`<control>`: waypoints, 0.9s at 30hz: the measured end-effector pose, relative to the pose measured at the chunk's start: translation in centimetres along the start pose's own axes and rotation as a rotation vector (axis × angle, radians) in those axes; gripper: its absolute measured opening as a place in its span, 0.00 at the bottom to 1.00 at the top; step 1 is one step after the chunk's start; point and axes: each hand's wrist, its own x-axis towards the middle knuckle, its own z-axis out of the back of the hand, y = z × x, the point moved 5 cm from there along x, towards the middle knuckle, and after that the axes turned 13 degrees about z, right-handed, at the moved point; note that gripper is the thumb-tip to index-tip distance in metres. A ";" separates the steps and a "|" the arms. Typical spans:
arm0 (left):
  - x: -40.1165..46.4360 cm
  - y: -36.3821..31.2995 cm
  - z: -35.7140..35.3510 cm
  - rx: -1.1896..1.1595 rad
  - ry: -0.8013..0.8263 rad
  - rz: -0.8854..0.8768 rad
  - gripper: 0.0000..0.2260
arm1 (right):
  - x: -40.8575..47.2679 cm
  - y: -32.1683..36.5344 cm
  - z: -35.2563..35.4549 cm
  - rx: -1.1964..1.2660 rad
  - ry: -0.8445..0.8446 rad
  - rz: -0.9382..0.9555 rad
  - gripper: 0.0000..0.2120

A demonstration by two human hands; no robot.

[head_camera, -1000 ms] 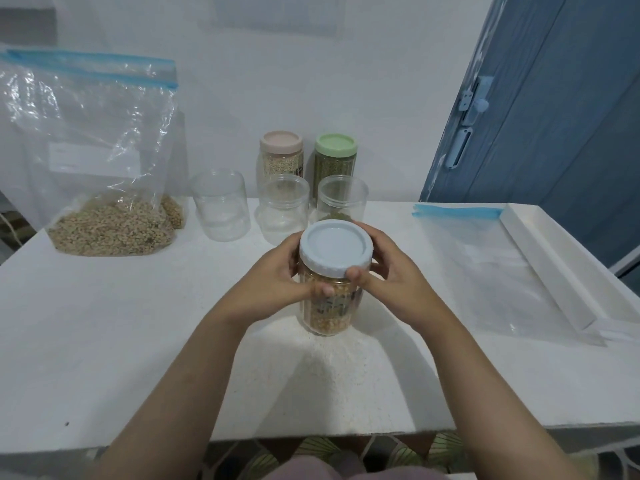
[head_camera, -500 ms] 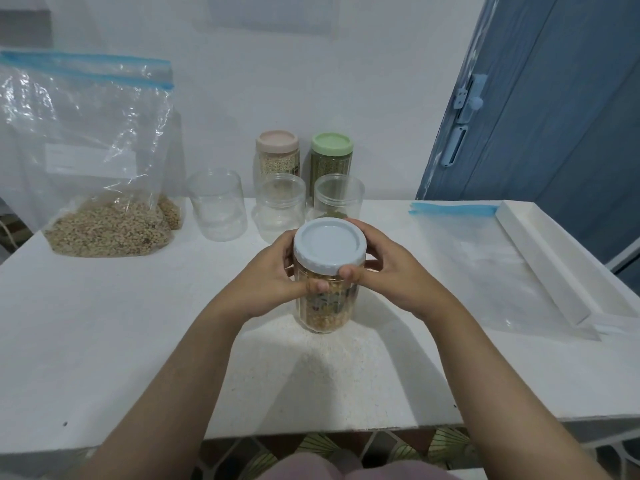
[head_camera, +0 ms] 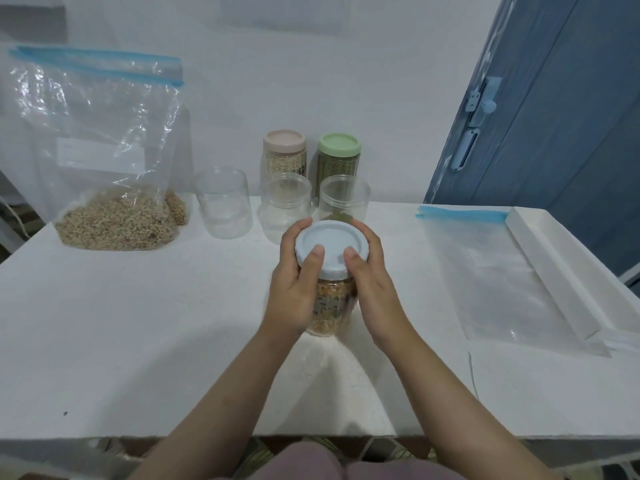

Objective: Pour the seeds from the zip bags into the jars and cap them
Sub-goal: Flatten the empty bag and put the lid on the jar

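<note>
The filled jar (head_camera: 332, 306) stands on the white desk (head_camera: 138, 341) near its front middle, clasped between both hands. Its pale blue lid (head_camera: 330, 249) is on top. The left hand (head_camera: 296, 292) wraps the jar's left side, fingers curled round the far rim of the lid and the thumb lying over the lid's near edge. The right hand (head_camera: 372, 289) mirrors it on the right side, thumb also pressed on the lid's near rim. Both forearms reach in from the desk's front edge and converge at the jar.

Compared with half a second ago, the thumbs have come up from the lid's side wall onto its top, and both hands have slid lower along the jar's body.

Behind the jar stand three clear empty jars (head_camera: 224, 202) in a row, and behind those a jar with a beige lid (head_camera: 284, 154) and a jar with a green lid (head_camera: 339, 157), both filled. At the far left a zip bag (head_camera: 100, 161) with seeds stands upright. To the right an empty zip bag (head_camera: 498, 271) lies flat, just beside a white tray (head_camera: 568, 265).
</note>
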 end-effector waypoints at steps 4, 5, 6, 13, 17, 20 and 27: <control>0.3 0.3 0.1 -0.048 -0.063 -0.013 0.15 | 0.7 -0.3 -0.3 -0.002 -0.024 0.022 0.20; 0.3 0.3 0.3 -0.048 -0.079 -0.012 0.15 | 0.9 -0.3 -0.4 0.008 -0.022 0.017 0.19; 0.3 0.2 0.6 -0.048 -0.105 -0.014 0.15 | 1.1 -0.2 -0.6 0.019 -0.017 0.013 0.20; 3.1 -4.8 4.1 -0.102 -0.283 -0.078 0.13 | 6.0 1.8 -5.0 0.114 -0.112 0.045 0.21; 7.4 -10.1 7.7 -0.112 -0.344 -0.142 0.13 | 12.4 4.9 -8.7 0.091 -0.176 0.140 0.17; 11.9 -15.1 10.6 -0.051 -0.336 -0.199 0.13 | 18.0 7.0 -11.4 0.087 -0.196 0.200 0.16; 24.3 -19.1 16.5 0.065 -0.255 -0.130 0.14 | 31.4 4.7 -16.6 0.014 -0.226 0.166 0.18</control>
